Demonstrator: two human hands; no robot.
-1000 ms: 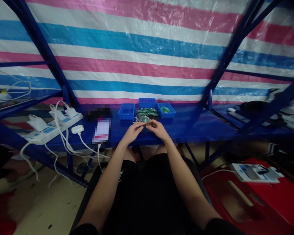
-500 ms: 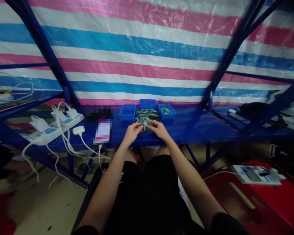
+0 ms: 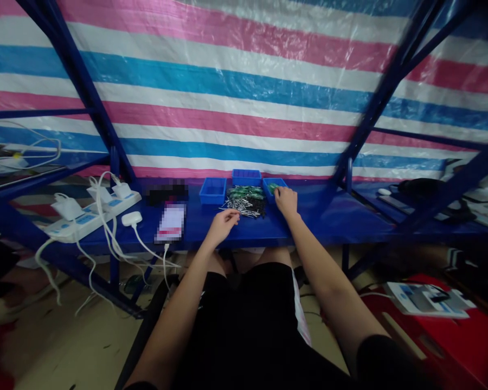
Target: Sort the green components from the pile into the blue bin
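Note:
My right hand (image 3: 287, 202) reaches over the front of the right blue bin (image 3: 282, 181), its fingers closed at a small green clear packet (image 3: 273, 188). Part of that bin is hidden behind the hand. Nearer to me, my left hand (image 3: 223, 225) hovers at the front of a pile, thumb and fingertips drawn together; whatever they hold, if anything, is too small to make out. The pile has silvery screw-like pieces (image 3: 244, 205), dark small pieces (image 3: 259, 206) and green packets (image 3: 244, 191) behind them.
Two more blue bins stand at the left (image 3: 213, 191) and back (image 3: 246, 176) of the pile. Left on the blue table (image 3: 317, 219) are a blurred-out phone (image 3: 171, 222), a white charger (image 3: 132, 218) and a power strip (image 3: 91, 218) with trailing cables. Blue metal posts (image 3: 349, 170) flank the table.
My hands were together in front of the pile, holding a green clear packet. Now the right hand has moved right to the bin, while the left stays near the pile, slightly lower.

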